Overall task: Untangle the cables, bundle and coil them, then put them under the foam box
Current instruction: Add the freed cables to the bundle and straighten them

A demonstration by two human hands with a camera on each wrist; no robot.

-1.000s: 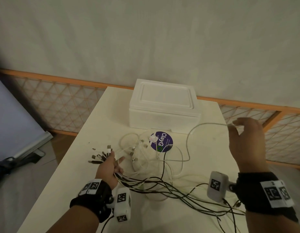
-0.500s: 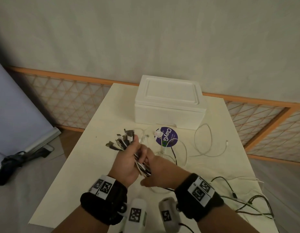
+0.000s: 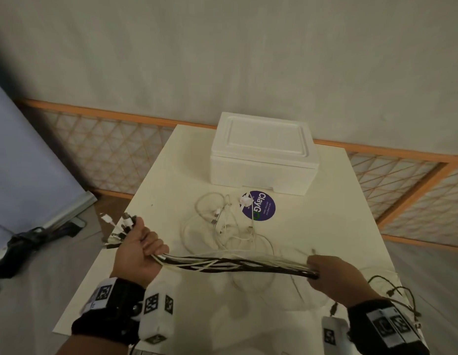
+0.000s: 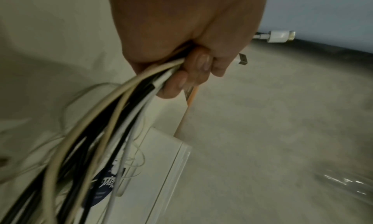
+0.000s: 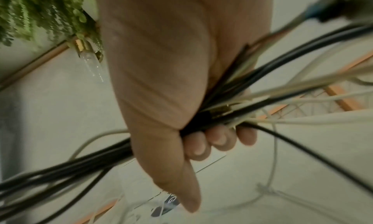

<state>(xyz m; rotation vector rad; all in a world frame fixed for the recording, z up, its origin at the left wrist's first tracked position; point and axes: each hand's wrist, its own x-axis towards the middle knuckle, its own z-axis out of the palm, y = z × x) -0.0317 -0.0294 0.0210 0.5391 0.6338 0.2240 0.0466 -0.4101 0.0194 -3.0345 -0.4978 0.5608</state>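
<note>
A bundle of black and white cables (image 3: 230, 263) stretches level above the table's (image 3: 171, 175) near edge. The left hand (image 3: 138, 248) clenches one end, plugs fanning out past the left edge. The right hand (image 3: 333, 274) grips the other end, fingers wrapped round it. Loose white cables (image 3: 222, 224) lie mid-table beside a round purple sticker (image 3: 258, 205). The foam box (image 3: 263, 155) sits at the far edge.

Pale plaster wall (image 3: 222, 60) – orange-framed lattice panel (image 3: 107, 147) along base – white table (image 3: 171, 180), grey floor (image 3: 38, 290).
</note>
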